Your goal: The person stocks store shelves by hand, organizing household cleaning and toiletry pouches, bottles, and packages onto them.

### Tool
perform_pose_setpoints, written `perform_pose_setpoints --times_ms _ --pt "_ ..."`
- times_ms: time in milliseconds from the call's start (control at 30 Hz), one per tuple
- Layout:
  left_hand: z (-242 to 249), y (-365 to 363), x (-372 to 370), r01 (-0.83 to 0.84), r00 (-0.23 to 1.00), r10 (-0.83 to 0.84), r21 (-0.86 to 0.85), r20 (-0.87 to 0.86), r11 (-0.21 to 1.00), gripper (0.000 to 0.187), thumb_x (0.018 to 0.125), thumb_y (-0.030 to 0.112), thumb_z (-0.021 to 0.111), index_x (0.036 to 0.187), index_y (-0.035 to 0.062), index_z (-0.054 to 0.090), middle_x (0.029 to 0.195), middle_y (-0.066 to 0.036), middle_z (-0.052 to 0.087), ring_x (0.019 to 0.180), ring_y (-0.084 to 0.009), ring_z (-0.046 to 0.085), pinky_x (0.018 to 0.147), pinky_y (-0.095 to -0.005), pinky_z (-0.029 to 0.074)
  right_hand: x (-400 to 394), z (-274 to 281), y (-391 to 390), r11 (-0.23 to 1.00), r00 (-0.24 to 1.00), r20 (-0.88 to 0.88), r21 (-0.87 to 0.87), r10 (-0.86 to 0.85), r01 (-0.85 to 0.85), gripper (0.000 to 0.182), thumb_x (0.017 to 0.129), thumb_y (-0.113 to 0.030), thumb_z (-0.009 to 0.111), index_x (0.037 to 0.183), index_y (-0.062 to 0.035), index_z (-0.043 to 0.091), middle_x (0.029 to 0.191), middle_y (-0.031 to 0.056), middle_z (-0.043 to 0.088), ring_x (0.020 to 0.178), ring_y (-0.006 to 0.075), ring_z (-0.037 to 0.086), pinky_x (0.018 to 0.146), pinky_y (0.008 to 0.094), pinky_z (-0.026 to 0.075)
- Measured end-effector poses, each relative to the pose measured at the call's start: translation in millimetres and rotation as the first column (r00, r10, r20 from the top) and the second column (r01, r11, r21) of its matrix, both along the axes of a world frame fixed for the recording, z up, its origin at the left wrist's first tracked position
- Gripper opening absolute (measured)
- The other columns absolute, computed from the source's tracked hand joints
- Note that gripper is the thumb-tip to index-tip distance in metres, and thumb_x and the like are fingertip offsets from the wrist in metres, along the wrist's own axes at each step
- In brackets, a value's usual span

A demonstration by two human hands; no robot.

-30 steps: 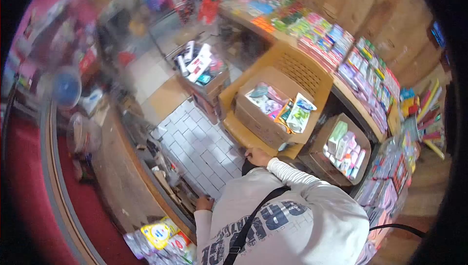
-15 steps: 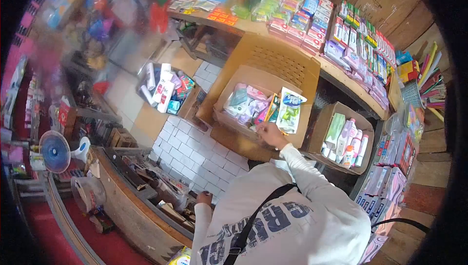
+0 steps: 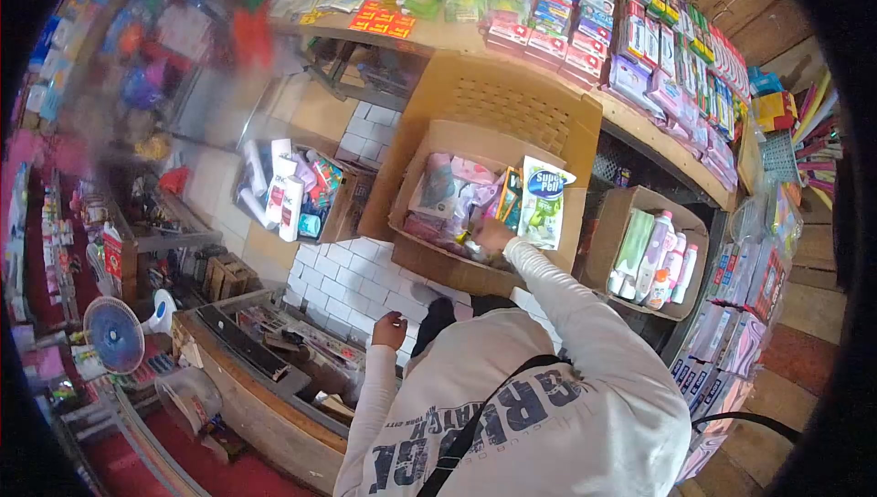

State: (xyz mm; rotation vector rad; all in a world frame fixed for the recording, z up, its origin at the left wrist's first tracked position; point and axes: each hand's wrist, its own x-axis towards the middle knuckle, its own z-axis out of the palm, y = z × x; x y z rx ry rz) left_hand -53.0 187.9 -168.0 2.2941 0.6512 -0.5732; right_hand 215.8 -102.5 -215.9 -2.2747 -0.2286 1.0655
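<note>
A cardboard box (image 3: 438,243) full of small colourful packets stands in front of me, inside a larger open carton (image 3: 575,168). My right hand (image 3: 494,237) reaches in at its near right side, among the packets; its fingertips are hidden there. Just beyond that hand, a white and green Super Pell pouch (image 3: 543,209) stands up beside an orange packet (image 3: 509,197). My left hand (image 3: 390,330) hangs low over the tiled floor, its fingers curled and nothing visible in them.
To the right stands a box of bottles (image 3: 650,305), and to the left another with tubes and bottles (image 3: 340,209). Rows of boxed goods line a wooden shelf (image 3: 457,38) at the back. A wooden counter (image 3: 265,415) and a fan (image 3: 115,334) are at lower left.
My right hand has moved down and deeper into the packets. My left hand has moved up and shows more. The view has shifted a little.
</note>
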Motion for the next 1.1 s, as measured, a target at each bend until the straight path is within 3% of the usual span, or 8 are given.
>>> perform_pose_setpoints --times_ms 67,167,233,333,567,667,867,1100 --pt "-11.8 8.7 5.8 0.083 0.995 -0.083 0.006 0.048 0.997 0.031 0.083 0.021 0.069 0.108 0.0023 0.068 0.086 -0.012 0.073 0.076 -0.0245 0.070 0.072 -0.0353 0.055 12.4 -10.4 16.0 0.988 0.991 -0.045 -0.089 0.123 -0.127 0.033 0.081 -0.032 0.063 0.094 -0.0023 0.069 0.090 0.0155 0.070 0.084 0.0281 0.069 0.073 0.0426 0.054" --pt "8.3 8.5 33.5 0.078 0.996 -0.075 -0.062 0.048 0.995 0.029 0.085 0.019 0.068 0.108 0.0009 0.067 0.088 -0.013 0.072 0.076 -0.0241 0.070 0.070 -0.0347 0.055 13.2 -140.3 32.4 0.857 0.726 -0.589 0.106 -0.354 0.504 0.035 0.083 -0.034 0.064 0.102 -0.0050 0.068 0.096 0.0083 0.070 0.087 0.0252 0.068 0.072 0.0413 0.055" --pt "39.0 5.6 51.0 0.050 0.999 -0.047 -0.117 0.026 0.992 0.031 0.086 0.018 0.067 0.110 -0.0002 0.066 0.093 -0.015 0.072 0.079 -0.0254 0.070 0.072 -0.0359 0.055 26.0 -202.5 49.5 0.833 0.687 -0.615 0.086 -0.387 0.547 0.039 0.083 -0.034 0.068 0.110 -0.0060 0.066 0.107 0.0111 0.068 0.091 0.0269 0.067 0.074 0.0402 0.057" --pt "62.2 10.1 64.3 0.035 0.998 -0.027 -0.160 0.054 0.986 0.033 0.087 0.017 0.066 0.114 -0.0016 0.064 0.102 -0.018 0.070 0.086 -0.0281 0.070 0.077 -0.0382 0.055 39.4 -69.0 75.0 0.817 0.710 -0.482 -0.019 -0.513 0.577 0.060 0.084 -0.050 0.063 0.119 -0.0004 0.063 0.123 0.0244 0.061 0.111 0.0346 0.061 0.095 0.0400 0.048" --pt "89.6 28.3 90.3 0.052 0.993 -0.032 -0.175 0.114 0.983 0.033 0.088 0.017 0.067 0.115 -0.0008 0.063 0.103 -0.018 0.069 0.087 -0.0286 0.069 0.078 -0.0385 0.054 39.0 -241.0 95.5 0.891 0.870 -0.259 0.067 -0.419 0.450 0.059 0.086 -0.051 0.061 0.127 -0.0081 0.060 0.133 0.0154 0.058 0.123 0.0316 0.053 0.103 0.0378 0.040" --pt "98.9 26.2 110.6 0.066 0.987 -0.031 -0.217 0.160 0.974 0.033 0.088 0.016 0.066 0.116 -0.0006 0.062 0.104 -0.018 0.069 0.089 -0.0296 0.068 0.079 -0.0389 0.053 46.6 -213.2 80.7 0.861 0.864 -0.339 0.223 -0.372 0.458 0.038 0.094 -0.033 0.054 0.121 -0.0073 0.063 0.119 0.0158 0.064 0.116 0.0289 0.058 0.095 0.0376 0.046" --pt "127.3 1.5 170.4 0.249 0.903 -0.174 -0.150 0.392 0.957 0.034 0.088 0.009 0.065 0.120 -0.0016 0.060 0.106 -0.020 0.067 0.097 -0.0339 0.064 0.085 -0.0415 0.051 88.5 -27.1 49.2 0.159 0.277 -0.816 0.227 -0.507 0.961 0.032 0.096 -0.013 0.051 0.123 0.0044 0.052 0.115 0.0147 0.060 0.099 0.0319 0.065 0.081 0.0425 0.059" --pt "149.2 -50.8 240.4 0.298 0.794 -0.303 0.097 0.527 0.950 0.057 0.079 0.019 0.073 0.128 0.0010 0.051 0.127 -0.024 0.053 0.118 -0.0426 0.049 0.098 -0.0511 0.041 61.4 139.4 42.8 0.572 0.634 -0.595 0.327 -0.494 0.752 0.038 0.095 -0.016 0.057 0.121 0.0106 0.052 0.111 0.0208 0.063 0.092 0.0285 0.069 0.076 0.0355 0.060"
